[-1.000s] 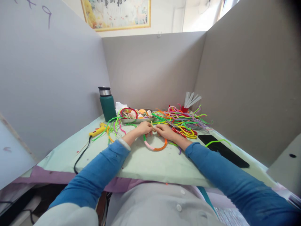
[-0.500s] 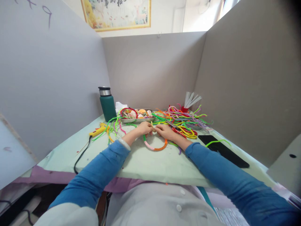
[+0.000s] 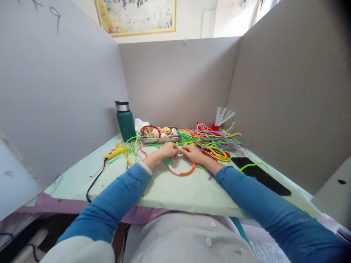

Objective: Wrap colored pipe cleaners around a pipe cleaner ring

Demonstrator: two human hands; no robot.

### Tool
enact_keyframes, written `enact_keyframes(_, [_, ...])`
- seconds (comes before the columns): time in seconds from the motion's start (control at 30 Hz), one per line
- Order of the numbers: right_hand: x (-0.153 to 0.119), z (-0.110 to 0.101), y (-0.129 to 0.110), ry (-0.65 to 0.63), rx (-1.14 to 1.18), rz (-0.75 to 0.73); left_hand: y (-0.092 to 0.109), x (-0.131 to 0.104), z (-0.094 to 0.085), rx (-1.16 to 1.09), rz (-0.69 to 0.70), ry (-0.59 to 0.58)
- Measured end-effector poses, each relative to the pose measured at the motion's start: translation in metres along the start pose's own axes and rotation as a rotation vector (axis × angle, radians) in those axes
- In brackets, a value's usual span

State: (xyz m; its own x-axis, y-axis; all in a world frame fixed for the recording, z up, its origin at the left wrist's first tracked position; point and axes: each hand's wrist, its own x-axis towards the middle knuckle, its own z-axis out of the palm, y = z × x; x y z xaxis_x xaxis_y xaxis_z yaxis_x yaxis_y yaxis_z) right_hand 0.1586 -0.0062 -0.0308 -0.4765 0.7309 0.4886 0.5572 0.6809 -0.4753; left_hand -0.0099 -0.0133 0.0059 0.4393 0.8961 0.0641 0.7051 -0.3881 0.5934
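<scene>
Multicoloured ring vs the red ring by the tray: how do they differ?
Multicoloured ring shows green, pink and orange sections; red ring looks red throughout.
Multicoloured ring is at both hands; red ring is untouched, at the left end of the metal tray.
Multicoloured ring is nearer the camera; red ring is farther back.
Both are curved loops.

The green bottle [image 3: 126, 124] has white tissue [image 3: 140, 123] beside it, a grey partition [image 3: 178, 80] behind, a framed picture [image 3: 139, 18] above, a black slab [image 3: 263, 179] well rightward.

The wrapped ring [image 3: 187, 173] looks fuzzy and matt (the tray [image 3: 161, 139], shiny metal).
</scene>
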Motion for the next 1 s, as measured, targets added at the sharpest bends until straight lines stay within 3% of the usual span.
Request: enact_keyframes(1.0, [0.0010, 0.0011, -0.0002, -0.023, -0.090, -0.033, -0.0016, 0.0015, 0.0019, 0.069, 0.000, 0.004])
